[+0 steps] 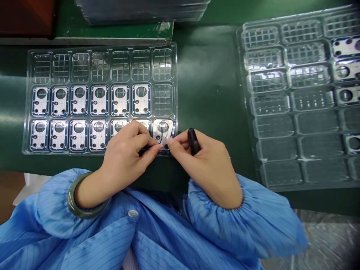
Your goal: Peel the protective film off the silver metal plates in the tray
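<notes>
Moderate light brightens the metal plates (99, 104) and leaves a pale sheen at the left edge of the green table (208, 82), with white glints along the clear left tray (163, 100). The plates look fairly crisp, while the right tray (270, 146) and right sleeve (258, 225) blur, and the far right edge darkens.

- Before you, a green bench (206, 82) catches pale light (a soft sheen at left).
- Ahead of you, a raised green ledge (126, 32), scuffed near its right end.
- Grey floor (323, 240) at your lower right.
</notes>
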The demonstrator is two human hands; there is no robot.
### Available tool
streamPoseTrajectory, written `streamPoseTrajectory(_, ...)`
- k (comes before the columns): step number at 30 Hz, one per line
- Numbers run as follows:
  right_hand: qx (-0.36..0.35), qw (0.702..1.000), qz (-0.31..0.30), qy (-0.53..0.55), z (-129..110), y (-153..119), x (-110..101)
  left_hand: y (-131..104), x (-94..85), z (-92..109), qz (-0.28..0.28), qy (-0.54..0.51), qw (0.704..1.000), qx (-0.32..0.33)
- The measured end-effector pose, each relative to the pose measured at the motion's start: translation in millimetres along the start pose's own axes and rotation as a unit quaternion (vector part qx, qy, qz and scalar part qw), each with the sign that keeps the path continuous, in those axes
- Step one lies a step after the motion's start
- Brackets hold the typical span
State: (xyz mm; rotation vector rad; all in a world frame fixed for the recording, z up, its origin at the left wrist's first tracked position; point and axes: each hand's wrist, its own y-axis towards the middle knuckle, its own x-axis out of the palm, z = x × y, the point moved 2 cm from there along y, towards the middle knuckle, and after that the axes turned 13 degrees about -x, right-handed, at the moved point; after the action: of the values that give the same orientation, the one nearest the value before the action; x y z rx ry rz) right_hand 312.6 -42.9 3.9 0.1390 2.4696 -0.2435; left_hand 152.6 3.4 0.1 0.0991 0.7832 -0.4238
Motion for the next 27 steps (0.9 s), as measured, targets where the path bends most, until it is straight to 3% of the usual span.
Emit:
streamPoseTrajectory(17,-0.039,0.999,-0.002,-0.021,3.7,0.2,-0.6,-0.1,1.7,-2.0,0.018,0.055,0.997,0.058)
streamPoseTrajectory(27,-0.064,0.997,-0.033,-0.029,6.7,0.8,-3.7,0.1,1.8,-3.1,-0.006,0.053,0.998,0.041)
